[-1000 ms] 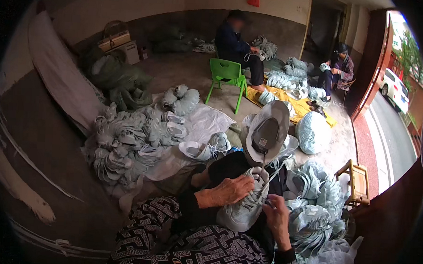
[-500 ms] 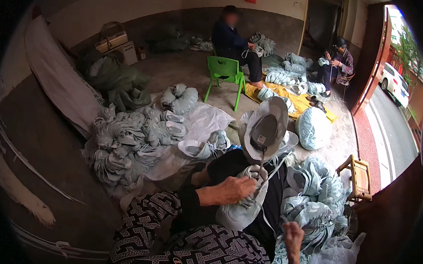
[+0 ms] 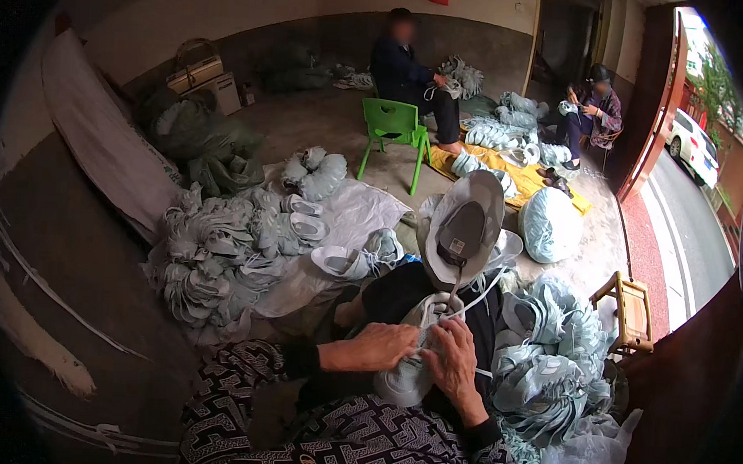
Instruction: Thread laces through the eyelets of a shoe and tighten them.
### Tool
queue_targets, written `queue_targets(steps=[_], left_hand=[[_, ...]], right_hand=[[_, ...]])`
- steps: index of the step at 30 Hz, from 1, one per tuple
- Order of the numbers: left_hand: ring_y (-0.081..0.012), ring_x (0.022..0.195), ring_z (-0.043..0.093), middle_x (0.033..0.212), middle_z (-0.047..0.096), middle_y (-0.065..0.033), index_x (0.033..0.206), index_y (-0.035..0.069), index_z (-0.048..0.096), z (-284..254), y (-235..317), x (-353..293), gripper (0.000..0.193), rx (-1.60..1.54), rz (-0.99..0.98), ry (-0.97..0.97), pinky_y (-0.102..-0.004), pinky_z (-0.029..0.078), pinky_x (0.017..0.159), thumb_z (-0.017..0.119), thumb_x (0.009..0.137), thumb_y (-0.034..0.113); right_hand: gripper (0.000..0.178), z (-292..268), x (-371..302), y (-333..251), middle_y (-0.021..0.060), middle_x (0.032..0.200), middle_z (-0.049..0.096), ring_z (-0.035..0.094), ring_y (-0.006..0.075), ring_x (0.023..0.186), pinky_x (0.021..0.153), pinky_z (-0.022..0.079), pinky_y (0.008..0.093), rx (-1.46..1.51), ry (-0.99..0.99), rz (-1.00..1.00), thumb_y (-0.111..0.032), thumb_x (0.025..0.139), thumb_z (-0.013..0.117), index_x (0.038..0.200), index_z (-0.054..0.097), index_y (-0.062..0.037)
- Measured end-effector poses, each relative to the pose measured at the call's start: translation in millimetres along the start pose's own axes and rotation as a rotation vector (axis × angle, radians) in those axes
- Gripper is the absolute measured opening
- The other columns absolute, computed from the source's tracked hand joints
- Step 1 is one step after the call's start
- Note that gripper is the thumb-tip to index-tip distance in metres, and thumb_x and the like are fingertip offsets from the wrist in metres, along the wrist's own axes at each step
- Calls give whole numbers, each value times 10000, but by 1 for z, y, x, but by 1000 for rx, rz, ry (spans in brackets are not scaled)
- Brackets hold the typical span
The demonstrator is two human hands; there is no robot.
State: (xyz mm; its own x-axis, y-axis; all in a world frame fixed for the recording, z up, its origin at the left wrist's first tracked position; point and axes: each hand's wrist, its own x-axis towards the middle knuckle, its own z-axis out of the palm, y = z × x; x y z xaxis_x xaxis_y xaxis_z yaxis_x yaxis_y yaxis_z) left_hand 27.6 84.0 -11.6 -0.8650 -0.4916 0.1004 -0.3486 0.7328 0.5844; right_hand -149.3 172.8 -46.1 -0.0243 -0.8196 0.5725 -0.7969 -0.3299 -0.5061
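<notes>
A pale grey mesh shoe upper lies over my lap, its toe toward me. My left hand is closed on its left side near the lacing, fingertips hidden. My right hand rests on its right side, fingers bent and pressed at the lacing; what lies under the tips is hard to see. A white shoelace runs up and to the right from the upper. Just beyond it stands a pale, cap-like piece with a dark grey inside and a small white label.
Heaps of pale uppers lie on the left and at my right. A green chair stands ahead, and a small bamboo stool by the doorway. Two people sit farther back, handling uppers near a yellow sheet.
My right hand has come up from the lower right, away from my body's side, onto the shoe upper. My left hand has shifted slightly left and down along it.
</notes>
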Motion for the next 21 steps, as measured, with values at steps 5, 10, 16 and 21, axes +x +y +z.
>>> queue_targets(steps=[5,10,16,21], left_hand=[[-346,763,610,781,600,-132,921,105,539,-26,-29,-53,216,125,-115,-253,-450,461,660,446,933,300],[-325,792,621,805,617,-97,918,128,616,-122,7,-99,179,105,-131,-226,-441,470,682,530,904,285],[-184,729,613,771,614,-20,923,72,633,-107,46,-73,170,-172,649,114,-317,466,663,573,908,231],[-56,632,523,690,579,-7,862,54,626,-126,38,-78,169,-665,-191,-279,-257,423,577,545,907,196]], right_hand=[[170,5,-4,6,122,1019,542,522,328,1007,850,434,392,-3,80,-8,-49,740,651,900,600,-74],[134,5,5,13,116,972,543,528,328,957,794,443,393,-40,109,-12,-30,771,618,894,586,-72],[105,11,8,11,130,974,554,531,330,952,800,438,389,-16,131,20,-28,801,598,899,570,-53],[97,14,-1,7,146,997,567,531,332,967,831,428,386,-19,138,53,-36,810,601,898,560,-37]])
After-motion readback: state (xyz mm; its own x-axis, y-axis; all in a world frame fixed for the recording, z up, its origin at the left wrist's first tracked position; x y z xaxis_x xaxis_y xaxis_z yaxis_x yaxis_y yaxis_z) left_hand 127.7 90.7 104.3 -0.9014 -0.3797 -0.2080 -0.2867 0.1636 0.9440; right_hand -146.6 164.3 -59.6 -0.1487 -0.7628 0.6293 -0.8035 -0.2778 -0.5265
